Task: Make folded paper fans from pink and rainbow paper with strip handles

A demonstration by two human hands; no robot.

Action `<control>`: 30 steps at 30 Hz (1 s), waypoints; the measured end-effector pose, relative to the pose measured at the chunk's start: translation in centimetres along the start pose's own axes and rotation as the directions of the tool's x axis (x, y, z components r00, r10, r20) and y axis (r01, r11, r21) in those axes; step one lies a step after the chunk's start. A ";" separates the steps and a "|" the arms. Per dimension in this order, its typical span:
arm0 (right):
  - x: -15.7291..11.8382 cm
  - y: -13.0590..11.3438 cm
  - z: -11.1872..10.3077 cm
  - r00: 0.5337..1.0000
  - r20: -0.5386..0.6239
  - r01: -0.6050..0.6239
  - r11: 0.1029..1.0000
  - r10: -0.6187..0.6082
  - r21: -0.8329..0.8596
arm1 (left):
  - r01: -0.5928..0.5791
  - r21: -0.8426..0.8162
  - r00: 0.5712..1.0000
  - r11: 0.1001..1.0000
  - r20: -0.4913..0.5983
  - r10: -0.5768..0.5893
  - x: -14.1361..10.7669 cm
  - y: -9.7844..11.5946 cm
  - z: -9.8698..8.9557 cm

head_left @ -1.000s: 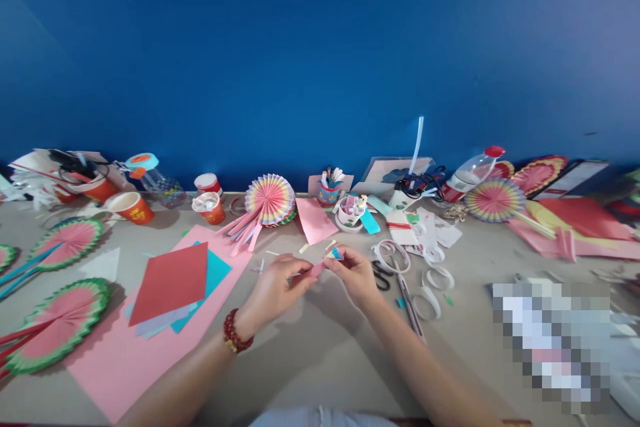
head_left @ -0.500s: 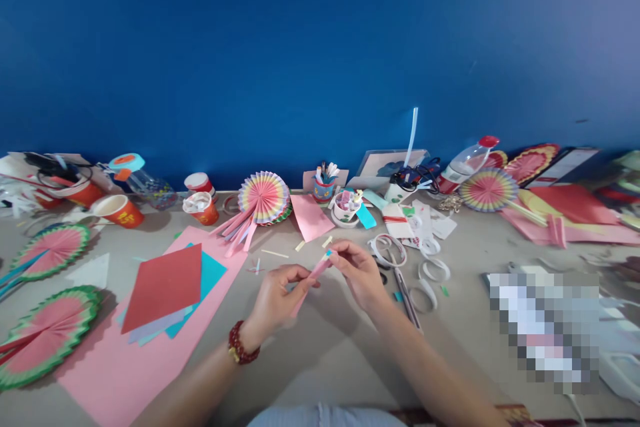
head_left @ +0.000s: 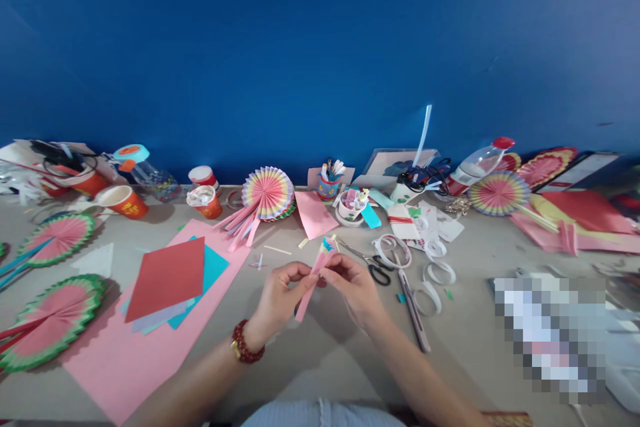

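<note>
Between my two hands, above the table, is a narrow folded strip of pink paper (head_left: pixel 305 303) with a pleated end in yellow and blue (head_left: pixel 327 247). My left hand (head_left: pixel 285 290) pinches the strip at its middle between thumb and fingers. Close beside it, my right hand (head_left: pixel 353 280) grips the same strip just below the coloured end. Past the right hand lie black-handled scissors (head_left: pixel 380 273), rolls of white tape (head_left: pixel 393 252) and a utility knife (head_left: pixel 414 312). A finished pink pleated paper fan (head_left: pixel 269 193) stands behind the hands.
On the left, red, blue and lilac sheets (head_left: pixel 165 280) rest on a large pink sheet (head_left: pixel 135 370), near green-edged round fans (head_left: pixel 55 320). Paper cups (head_left: pixel 123 202), a pen holder (head_left: pixel 327 187) and a plastic bottle (head_left: pixel 480 163) line the blue wall. A blurred-out object (head_left: pixel 550 333) sits at right.
The pleated coloured end of the pink strip now points up and shows more. My right hand has slid down the strip toward my left hand. The scissors have come into view.
</note>
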State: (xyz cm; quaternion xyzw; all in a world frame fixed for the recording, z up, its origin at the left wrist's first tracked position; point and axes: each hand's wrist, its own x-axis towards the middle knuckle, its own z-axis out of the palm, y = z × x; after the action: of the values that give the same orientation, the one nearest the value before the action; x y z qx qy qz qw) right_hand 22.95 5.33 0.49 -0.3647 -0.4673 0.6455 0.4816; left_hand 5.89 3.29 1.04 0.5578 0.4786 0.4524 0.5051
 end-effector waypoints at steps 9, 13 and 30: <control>0.3 0.6 -0.1 0.992 -0.064 0.094 0.984 -0.105 -0.150 | 0.089 -0.060 0.995 0.994 -0.027 -0.091 0.0 -0.4 0.4; 0.7 0.4 -0.5 0.990 -0.079 0.099 0.982 -0.113 -0.161 | 0.000 0.001 1.000 1.000 0.023 0.000 0.5 -0.2 -0.1; 0.7 1.4 -0.3 0.996 -0.033 -0.088 0.996 0.088 0.017 | -0.121 0.186 0.989 0.975 -0.066 0.136 0.5 -0.5 -0.2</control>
State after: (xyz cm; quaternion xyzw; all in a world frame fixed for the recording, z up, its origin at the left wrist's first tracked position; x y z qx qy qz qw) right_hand 22.63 5.91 -0.95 -0.3919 -0.4376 0.6636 0.4632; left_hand 5.69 3.88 0.53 0.6133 0.5000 0.4601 0.4028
